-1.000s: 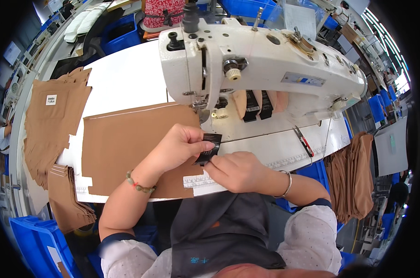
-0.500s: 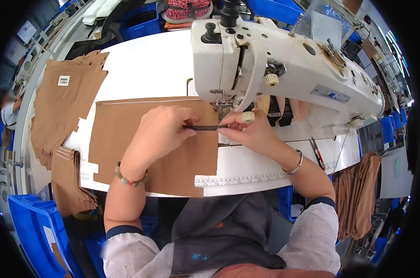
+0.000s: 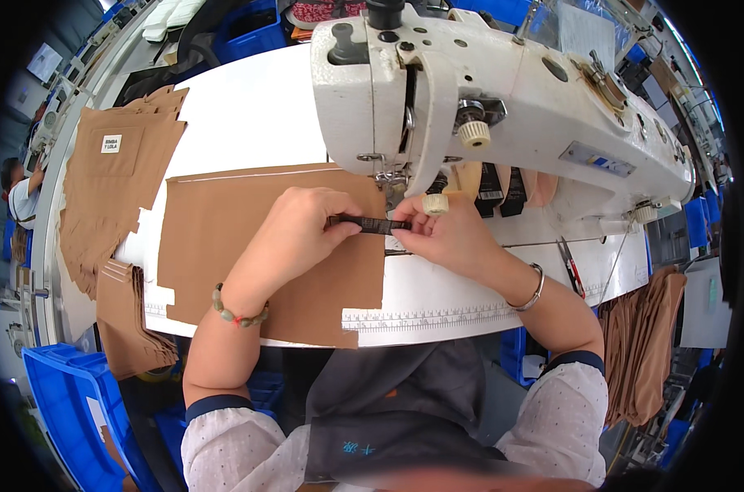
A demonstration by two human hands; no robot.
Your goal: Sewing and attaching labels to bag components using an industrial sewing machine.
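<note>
My left hand (image 3: 310, 221) and my right hand (image 3: 433, 230) pinch a black strip label (image 3: 376, 225) from either end, held horizontal over a brown fabric panel (image 3: 241, 225). That panel lies flat on the white sewing table (image 3: 232, 98), a pale line along its top edge. Just beyond my right hand is the white sewing machine (image 3: 495, 90), with its needle and presser foot (image 3: 386, 184) at the panel's upper right corner. Under the machine arm sit black labels (image 3: 489, 189) on pale pieces.
Brown cut pieces (image 3: 113, 197) and folded strips (image 3: 130, 320) lie at left. Scissors (image 3: 570, 269) rest at right, beside hanging brown fabric (image 3: 638, 353). Blue bins (image 3: 77, 410) stand below and behind (image 3: 245, 29). A co-worker (image 3: 21, 193) is at far left.
Since a second ago, both hands have moved up toward the needle and spread to the label's ends. The label went from upright and wide to a narrow horizontal strip.
</note>
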